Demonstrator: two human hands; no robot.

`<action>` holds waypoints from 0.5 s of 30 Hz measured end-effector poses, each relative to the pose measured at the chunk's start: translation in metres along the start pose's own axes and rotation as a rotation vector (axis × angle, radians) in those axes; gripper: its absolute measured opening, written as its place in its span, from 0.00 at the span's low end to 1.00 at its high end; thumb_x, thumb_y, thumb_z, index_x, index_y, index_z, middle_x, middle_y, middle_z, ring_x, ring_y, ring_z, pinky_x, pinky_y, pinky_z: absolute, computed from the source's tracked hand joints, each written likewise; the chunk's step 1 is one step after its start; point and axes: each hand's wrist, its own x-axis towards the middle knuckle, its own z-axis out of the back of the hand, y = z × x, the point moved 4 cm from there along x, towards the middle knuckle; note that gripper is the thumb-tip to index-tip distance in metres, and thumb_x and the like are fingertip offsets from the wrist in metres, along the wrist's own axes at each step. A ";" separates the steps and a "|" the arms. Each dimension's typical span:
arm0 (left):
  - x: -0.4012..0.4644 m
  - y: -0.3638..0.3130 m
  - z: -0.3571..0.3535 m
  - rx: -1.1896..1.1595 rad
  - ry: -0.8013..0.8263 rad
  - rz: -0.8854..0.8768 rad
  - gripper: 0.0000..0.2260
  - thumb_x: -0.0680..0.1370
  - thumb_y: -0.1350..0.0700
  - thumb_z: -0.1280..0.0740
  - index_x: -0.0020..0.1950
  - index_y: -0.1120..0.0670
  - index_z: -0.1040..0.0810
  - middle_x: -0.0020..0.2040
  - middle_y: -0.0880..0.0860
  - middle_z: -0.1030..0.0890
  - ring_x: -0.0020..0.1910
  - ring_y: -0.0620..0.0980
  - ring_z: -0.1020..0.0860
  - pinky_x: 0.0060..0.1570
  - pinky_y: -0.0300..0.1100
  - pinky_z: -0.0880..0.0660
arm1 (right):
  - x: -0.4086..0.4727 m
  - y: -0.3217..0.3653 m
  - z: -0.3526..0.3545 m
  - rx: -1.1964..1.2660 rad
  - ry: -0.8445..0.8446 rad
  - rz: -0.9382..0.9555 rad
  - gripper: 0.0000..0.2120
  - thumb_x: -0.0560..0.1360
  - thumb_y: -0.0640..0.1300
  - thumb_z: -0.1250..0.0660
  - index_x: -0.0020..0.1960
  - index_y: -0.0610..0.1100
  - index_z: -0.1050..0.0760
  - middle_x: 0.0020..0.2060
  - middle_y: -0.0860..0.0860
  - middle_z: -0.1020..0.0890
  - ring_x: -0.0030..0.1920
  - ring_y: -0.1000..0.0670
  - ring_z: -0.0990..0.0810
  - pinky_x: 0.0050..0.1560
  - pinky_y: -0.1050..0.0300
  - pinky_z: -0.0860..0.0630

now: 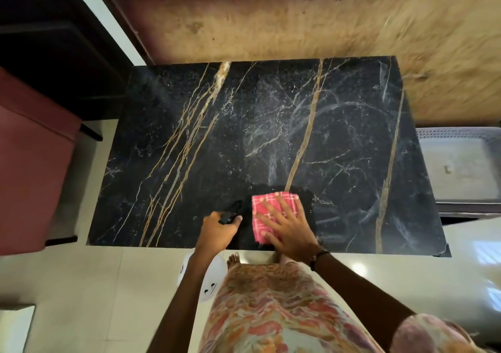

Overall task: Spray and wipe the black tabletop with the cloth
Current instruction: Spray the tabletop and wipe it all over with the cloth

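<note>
The black marble tabletop point(244, 141) with gold and white veins fills the middle of the head view. Near its front edge lies a folded pink checked cloth point(264, 206). My right hand point(287, 225) presses flat on the cloth with fingers spread. Just left of it, my left hand point(219, 228) grips a spray bottle with a black trigger head point(230, 211), its nozzle pointing away over the table. The white bottle body point(214, 276) hangs below the table edge. A faint spray mist and wet streaks show on the middle of the tabletop.
A brown wooden panel point(298, 19) stands behind the table. A red seat point(29, 168) is at the left, a grey cushioned chair point(461, 168) at the right. Pale floor tiles point(81, 285) run along the front where I stand barefoot.
</note>
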 end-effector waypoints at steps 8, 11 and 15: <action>0.004 -0.023 -0.012 0.024 -0.005 -0.028 0.09 0.75 0.52 0.31 0.38 0.54 0.23 0.40 0.63 0.18 0.24 0.50 0.28 0.21 0.37 0.32 | -0.046 -0.069 0.000 -0.059 -0.022 0.123 0.23 0.80 0.62 0.53 0.73 0.59 0.40 0.71 0.50 0.31 0.72 0.41 0.36 0.69 0.32 0.46; 0.005 -0.028 -0.013 0.027 -0.004 -0.038 0.09 0.75 0.52 0.31 0.38 0.55 0.22 0.38 0.62 0.19 0.23 0.50 0.28 0.21 0.38 0.32 | -0.007 -0.080 0.017 -0.020 -0.013 -0.029 0.25 0.80 0.62 0.54 0.74 0.57 0.41 0.74 0.49 0.36 0.75 0.42 0.44 0.70 0.30 0.50; 0.009 -0.035 -0.012 0.030 -0.012 -0.027 0.10 0.75 0.51 0.31 0.43 0.58 0.19 0.42 0.61 0.17 0.26 0.49 0.26 0.22 0.37 0.32 | 0.050 -0.051 0.030 0.034 -0.041 -0.107 0.25 0.79 0.62 0.53 0.74 0.58 0.39 0.75 0.50 0.38 0.75 0.39 0.44 0.69 0.26 0.50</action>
